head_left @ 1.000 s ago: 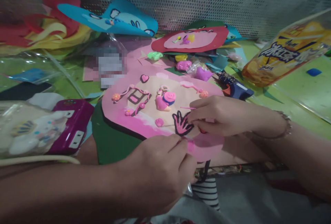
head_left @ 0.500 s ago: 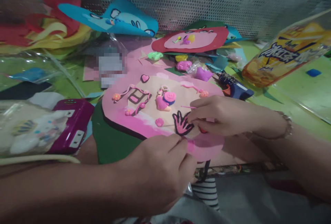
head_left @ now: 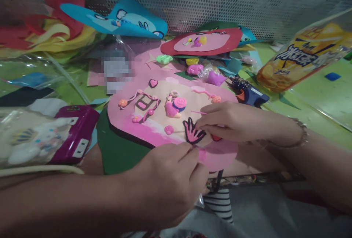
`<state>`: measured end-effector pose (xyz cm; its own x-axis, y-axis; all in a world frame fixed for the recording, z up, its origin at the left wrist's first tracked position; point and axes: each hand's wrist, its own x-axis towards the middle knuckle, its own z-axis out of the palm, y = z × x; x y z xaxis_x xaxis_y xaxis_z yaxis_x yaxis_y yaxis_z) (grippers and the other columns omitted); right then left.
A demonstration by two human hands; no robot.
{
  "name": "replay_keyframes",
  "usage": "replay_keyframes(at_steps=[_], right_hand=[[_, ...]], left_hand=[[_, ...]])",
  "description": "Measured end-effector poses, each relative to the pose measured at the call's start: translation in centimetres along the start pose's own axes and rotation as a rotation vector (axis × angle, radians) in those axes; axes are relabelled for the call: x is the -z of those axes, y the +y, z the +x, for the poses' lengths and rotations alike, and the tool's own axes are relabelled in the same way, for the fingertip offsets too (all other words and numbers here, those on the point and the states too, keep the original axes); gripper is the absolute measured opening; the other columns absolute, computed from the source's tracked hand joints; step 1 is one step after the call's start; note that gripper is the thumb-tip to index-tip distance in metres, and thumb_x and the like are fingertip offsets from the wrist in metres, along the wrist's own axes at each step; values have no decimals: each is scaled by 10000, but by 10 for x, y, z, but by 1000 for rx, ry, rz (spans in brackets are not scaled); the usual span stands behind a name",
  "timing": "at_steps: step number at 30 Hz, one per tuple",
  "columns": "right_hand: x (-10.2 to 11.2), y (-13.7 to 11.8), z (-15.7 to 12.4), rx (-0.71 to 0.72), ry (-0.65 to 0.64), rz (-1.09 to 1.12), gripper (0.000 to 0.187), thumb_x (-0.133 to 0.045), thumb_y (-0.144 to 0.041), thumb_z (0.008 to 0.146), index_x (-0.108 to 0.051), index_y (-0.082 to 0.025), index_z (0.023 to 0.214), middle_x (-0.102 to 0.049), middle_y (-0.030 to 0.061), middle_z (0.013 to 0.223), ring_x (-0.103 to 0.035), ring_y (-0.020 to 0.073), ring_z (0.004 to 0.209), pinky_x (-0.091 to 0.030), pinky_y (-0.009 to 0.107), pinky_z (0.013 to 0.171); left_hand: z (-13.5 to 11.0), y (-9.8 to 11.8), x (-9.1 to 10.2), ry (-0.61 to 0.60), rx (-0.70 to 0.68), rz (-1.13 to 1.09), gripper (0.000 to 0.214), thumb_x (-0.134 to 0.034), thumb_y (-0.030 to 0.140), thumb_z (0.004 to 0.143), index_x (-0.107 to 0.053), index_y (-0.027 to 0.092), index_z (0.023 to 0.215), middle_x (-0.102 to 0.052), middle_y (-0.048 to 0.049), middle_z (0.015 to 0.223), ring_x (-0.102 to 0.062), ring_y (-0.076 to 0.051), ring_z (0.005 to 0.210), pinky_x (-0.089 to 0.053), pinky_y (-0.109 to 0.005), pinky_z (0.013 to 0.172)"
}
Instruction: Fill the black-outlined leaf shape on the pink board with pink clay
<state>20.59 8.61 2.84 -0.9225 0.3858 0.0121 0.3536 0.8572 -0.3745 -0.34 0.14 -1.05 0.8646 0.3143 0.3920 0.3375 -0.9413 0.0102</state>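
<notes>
A pink foam craft board (head_left: pixel 129 115) lies before me, with a clay house, a snail (head_left: pixel 174 107), a heart and a black-edged pink branching shape (head_left: pixel 192 132) stuck on it. My left hand (head_left: pixel 172 181) is closed, its thumb and fingers pinching the board's near edge just below that shape. My right hand (head_left: pixel 233 122) rests on the board's right side, fingers pressed together in a pinch at the shape's right tip. A thin pink stick (head_left: pixel 198 112) pokes out past its fingers and something red shows under them.
A magenta tin (head_left: pixel 78 131) and a plastic-wrapped white toy (head_left: pixel 30 139) sit at the left. Clay lumps (head_left: pixel 195 69), a red-and-pink foam piece (head_left: pixel 205 42), a blue foam piece (head_left: pixel 121 20) and a yellow snack bag (head_left: pixel 305 56) lie beyond. A perforated metal wall stands behind.
The view has shifted slightly. My right hand's fingertips have crept a little to the left towards the branching shape. My left hand keeps its pinch.
</notes>
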Motion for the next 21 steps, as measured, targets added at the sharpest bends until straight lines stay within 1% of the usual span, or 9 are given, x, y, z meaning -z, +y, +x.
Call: replay_keyframes(at_steps=[3, 6, 10, 12, 14, 18, 21], right_hand=[[0, 0, 0, 15, 23, -14, 239, -431, -104, 907, -668, -84, 935, -497, 32, 698, -452, 120, 652, -356, 242, 592], [0, 0, 0, 11, 2, -18, 232, -435, -104, 904, -667, -95, 901, -479, 22, 682, -441, 117, 646, -345, 241, 584], [-3, 0, 0, -22, -26, -28, 240, -420, -161, 935, -655, -116, 950, -486, 23, 713, -444, 117, 658, -340, 249, 594], [-4, 0, 0, -27, -31, -27, 251, -408, -175, 943, -651, -117, 921, -481, 22, 719, -439, 111, 648, -333, 251, 588], [-5, -1, -1, -25, -35, -22, 256, -401, -170, 944, -647, -116, 901, -480, 22, 725, -437, 106, 643, -330, 250, 586], [-4, -1, -1, -14, -16, -42, 243, -411, -156, 936, -649, -116, 965, -484, 23, 723, -443, 115, 658, -334, 254, 593], [-4, -1, -1, -30, -20, -52, 253, -406, -165, 937, -655, -118, 936, -475, 19, 704, -435, 116, 642, -328, 257, 584]], left_hand=[[0, 0, -1, -9, -19, -5, 198, -459, 171, 898, -627, 65, 889, -679, -158, 938, -631, -293, 909, -550, -415, 697], [-1, -1, -2, -11, -28, -10, 204, -461, 176, 900, -630, 65, 871, -680, -158, 930, -634, -302, 901, -552, -425, 690], [-2, -2, -2, -13, -29, -26, 206, -467, 181, 902, -633, 62, 880, -676, -160, 946, -630, -305, 916, -551, -433, 711], [-2, -1, -1, -18, -29, -18, 191, -480, 177, 890, -633, 63, 888, -676, -155, 945, -629, -301, 915, -549, -433, 719], [-2, -1, -1, -14, -19, -7, 178, -491, 168, 874, -632, 60, 892, -673, -160, 958, -629, -300, 910, -551, -430, 709], [-1, 0, 0, 3, -14, -2, 177, -491, 164, 873, -629, 55, 880, -671, -172, 974, -630, -301, 908, -551, -425, 695], [-1, 0, -1, -3, -18, -3, 166, -488, 148, 864, -630, 63, 880, -677, -160, 952, -629, -298, 911, -548, -425, 699]])
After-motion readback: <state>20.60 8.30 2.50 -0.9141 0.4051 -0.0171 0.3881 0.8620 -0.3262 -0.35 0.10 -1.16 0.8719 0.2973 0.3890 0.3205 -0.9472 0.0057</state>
